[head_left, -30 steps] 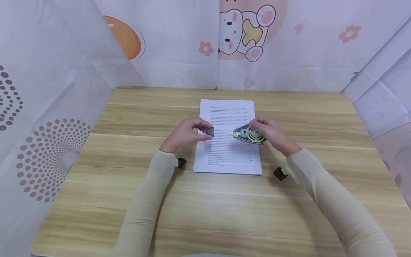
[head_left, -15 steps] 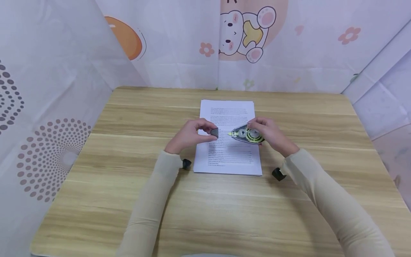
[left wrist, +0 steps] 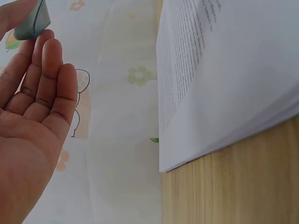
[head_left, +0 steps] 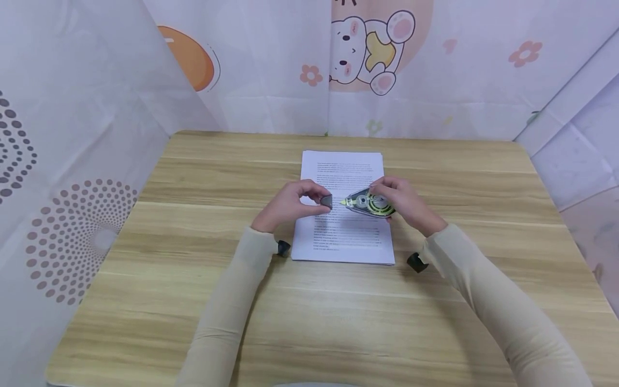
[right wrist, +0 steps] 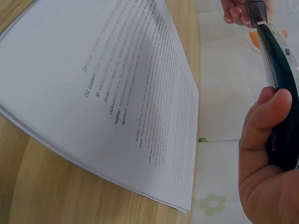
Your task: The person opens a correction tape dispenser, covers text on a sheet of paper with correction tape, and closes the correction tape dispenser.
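Closer now — left hand (head_left: 290, 205) pinching the grey cap (head_left: 326, 201) nears the correction tape (head_left: 369, 203) gripped by right hand (head_left: 403, 201) over the paper (head_left: 338, 236).

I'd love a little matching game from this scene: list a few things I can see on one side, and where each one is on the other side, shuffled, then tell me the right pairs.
Things:
1. grey cap
2. correction tape
3. printed pages
4. bear picture

Places:
A. lying flat on the wooden table
B. on the cloth behind the table
C. pinched in the left hand
D. held in the right hand

Pairs: 1-C, 2-D, 3-A, 4-B
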`<move>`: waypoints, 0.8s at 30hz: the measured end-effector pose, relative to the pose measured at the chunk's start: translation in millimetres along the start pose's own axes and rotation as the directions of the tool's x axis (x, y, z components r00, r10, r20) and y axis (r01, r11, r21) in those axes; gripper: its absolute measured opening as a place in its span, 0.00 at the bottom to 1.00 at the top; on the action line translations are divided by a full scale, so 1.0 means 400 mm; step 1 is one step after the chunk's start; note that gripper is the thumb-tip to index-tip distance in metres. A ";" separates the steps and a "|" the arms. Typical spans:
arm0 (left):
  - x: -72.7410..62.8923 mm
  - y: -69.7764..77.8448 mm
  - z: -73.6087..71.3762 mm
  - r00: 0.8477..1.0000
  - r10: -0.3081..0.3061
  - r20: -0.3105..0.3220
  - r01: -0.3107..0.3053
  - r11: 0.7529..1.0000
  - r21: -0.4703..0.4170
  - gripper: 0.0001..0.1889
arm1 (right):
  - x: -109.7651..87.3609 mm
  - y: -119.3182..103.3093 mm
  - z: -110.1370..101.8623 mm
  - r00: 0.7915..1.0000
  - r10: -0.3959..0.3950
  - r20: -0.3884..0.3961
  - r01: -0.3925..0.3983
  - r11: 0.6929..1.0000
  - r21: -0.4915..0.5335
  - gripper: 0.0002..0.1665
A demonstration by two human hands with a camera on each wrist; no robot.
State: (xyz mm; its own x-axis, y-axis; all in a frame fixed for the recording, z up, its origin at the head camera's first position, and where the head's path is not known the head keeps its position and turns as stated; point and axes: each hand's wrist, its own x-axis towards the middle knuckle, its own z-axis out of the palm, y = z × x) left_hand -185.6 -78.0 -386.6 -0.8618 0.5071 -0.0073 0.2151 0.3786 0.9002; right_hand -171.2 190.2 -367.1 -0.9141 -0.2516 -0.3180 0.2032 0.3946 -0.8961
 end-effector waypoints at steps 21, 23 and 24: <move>0.017 0.016 0.022 0.999 0.012 0.037 -0.012 1.000 0.008 0.17 | 0.003 -0.001 0.007 1.000 -0.014 -0.006 0.014 1.000 -0.005 0.21; 0.018 0.017 0.024 0.999 0.016 0.038 -0.016 1.000 0.010 0.17 | 0.003 -0.002 0.008 1.000 -0.015 -0.006 0.015 1.000 -0.009 0.21; 0.019 0.017 0.025 0.999 0.020 0.039 -0.020 1.000 0.011 0.17 | 0.003 -0.003 0.009 1.000 -0.016 -0.006 0.016 1.000 -0.010 0.21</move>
State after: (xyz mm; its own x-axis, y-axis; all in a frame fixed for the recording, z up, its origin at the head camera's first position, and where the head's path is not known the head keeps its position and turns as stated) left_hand -186.0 -63.7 -385.0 -0.8391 0.5440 -0.0062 0.2376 0.3767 0.8953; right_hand -171.2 186.2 -367.6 -0.9195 -0.2523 -0.3014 0.1848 0.3993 -0.8980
